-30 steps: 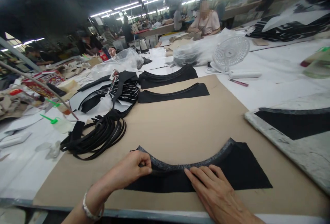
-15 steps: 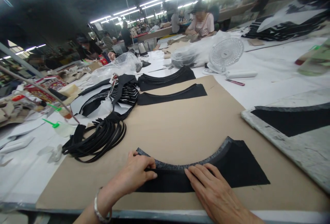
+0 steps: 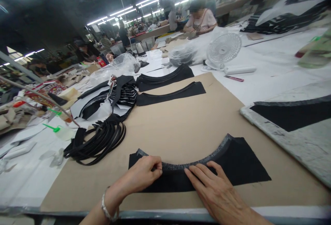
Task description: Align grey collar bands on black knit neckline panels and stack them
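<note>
A black fabric piece (image 3: 245, 163) with a curved, greyish upper edge lies flat on the brown sheet in front of me. My left hand (image 3: 150, 171), a bracelet at its wrist, is closed in a pinch on the curved edge, left of the middle. Thumb and forefinger meet at the fold there. Flat on the same piece rests my right hand (image 3: 209, 183), fingers stretched out and tips along the curved edge. Further back lie a similar single black piece (image 3: 170, 94) and a stack of black curved pieces (image 3: 165, 78).
Coiled black strips (image 3: 100, 142) lie left on the brown sheet (image 3: 165, 128). A pale board (image 3: 289, 149) with another black piece (image 3: 292, 114) is at right. Behind are a white fan (image 3: 224, 49), a pink cutter (image 3: 234, 78) and a green-tipped bottle (image 3: 63, 132). A person (image 3: 200, 21) sits across.
My left hand has slid right along the curved edge, uncovering the piece's left end, and its fingers have drawn together. The right hand stays nearly in place. The view has shifted slightly.
</note>
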`<action>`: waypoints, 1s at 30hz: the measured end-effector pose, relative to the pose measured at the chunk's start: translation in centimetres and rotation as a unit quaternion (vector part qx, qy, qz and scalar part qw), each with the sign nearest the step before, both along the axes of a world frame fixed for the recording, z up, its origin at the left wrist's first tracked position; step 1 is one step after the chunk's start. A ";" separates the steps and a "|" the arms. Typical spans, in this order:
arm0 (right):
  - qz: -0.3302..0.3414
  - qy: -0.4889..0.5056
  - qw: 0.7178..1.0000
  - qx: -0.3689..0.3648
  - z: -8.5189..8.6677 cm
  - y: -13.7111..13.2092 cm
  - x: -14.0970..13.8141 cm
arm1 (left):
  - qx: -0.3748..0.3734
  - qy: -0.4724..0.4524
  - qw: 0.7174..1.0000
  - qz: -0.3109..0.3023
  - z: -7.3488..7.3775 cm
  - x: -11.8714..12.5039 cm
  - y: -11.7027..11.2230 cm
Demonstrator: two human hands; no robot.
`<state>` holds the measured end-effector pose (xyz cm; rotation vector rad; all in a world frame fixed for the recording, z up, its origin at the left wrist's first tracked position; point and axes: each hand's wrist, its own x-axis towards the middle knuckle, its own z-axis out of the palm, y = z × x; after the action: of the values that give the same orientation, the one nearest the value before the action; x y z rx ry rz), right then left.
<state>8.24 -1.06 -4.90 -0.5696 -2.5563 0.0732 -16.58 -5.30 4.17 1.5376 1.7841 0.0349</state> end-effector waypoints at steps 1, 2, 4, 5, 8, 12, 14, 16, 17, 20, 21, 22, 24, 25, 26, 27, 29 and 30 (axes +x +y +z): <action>-0.002 0.001 1.000 0.001 0.1 0.0 0.1 | 0.000 -0.004 1.000 0.000 0.2 -0.1 0.0; -0.003 0.002 1.000 0.001 0.1 0.0 0.2 | 0.000 -0.008 1.000 -0.001 0.4 -0.1 -0.1; -0.004 0.005 1.000 -0.001 0.2 0.1 0.3 | -0.001 -0.022 1.000 -0.007 0.9 0.0 -0.2; -0.006 0.006 1.000 -0.002 0.3 0.1 0.3 | -0.003 -0.031 0.999 -0.012 1.2 0.1 -0.2; -0.018 0.007 1.000 -0.006 0.4 0.3 0.5 | -0.014 -0.057 0.998 -0.026 1.8 0.2 -0.3; -0.023 0.014 1.000 0.003 0.6 0.5 0.6 | -0.010 -0.053 0.998 -0.011 1.9 0.3 -0.1; -0.021 0.016 1.000 0.008 0.5 0.5 0.7 | -0.002 -0.044 0.999 0.001 1.8 0.3 0.0; -0.024 0.016 1.000 0.012 0.4 0.6 0.8 | 0.001 -0.036 0.999 0.005 1.8 0.3 0.1; -0.026 0.015 0.999 0.014 0.4 0.6 0.8 | 0.001 -0.034 0.999 0.006 1.8 0.3 0.2; -0.023 0.015 0.999 0.019 0.3 0.7 1.1 | 0.001 -0.027 1.000 0.006 1.8 0.3 0.1; -0.023 0.018 0.999 0.020 0.3 0.8 1.3 | 0.005 -0.017 1.000 0.011 1.6 0.4 0.0; -0.025 0.020 0.999 0.020 0.4 0.8 1.5 | 0.011 -0.003 1.000 0.017 1.4 0.4 -0.1; -0.033 0.023 0.999 0.022 0.5 1.0 1.9 | 0.023 0.023 0.999 0.034 0.8 0.4 -0.3; -0.038 0.023 0.999 0.024 0.6 1.1 2.2 | 0.029 0.033 0.998 0.044 0.3 0.4 -0.4; -0.042 0.021 0.999 0.027 0.6 1.2 2.5 | 0.032 0.038 0.997 0.053 -0.2 0.4 -0.5; -0.045 0.019 0.998 0.031 0.7 1.2 2.7 | 0.036 0.042 0.997 0.061 -0.7 0.4 -0.6; -0.050 0.015 0.998 0.034 0.8 1.3 3.1 | 0.043 0.049 0.995 0.077 -1.6 0.5 -0.7; -0.051 0.016 0.998 0.034 0.8 1.4 3.2 | 0.047 0.052 0.994 0.083 -1.9 0.5 -0.8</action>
<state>11.39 0.31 -4.10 -0.6673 -2.4845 -0.0395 -16.06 -6.06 2.30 1.4760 2.0148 0.1235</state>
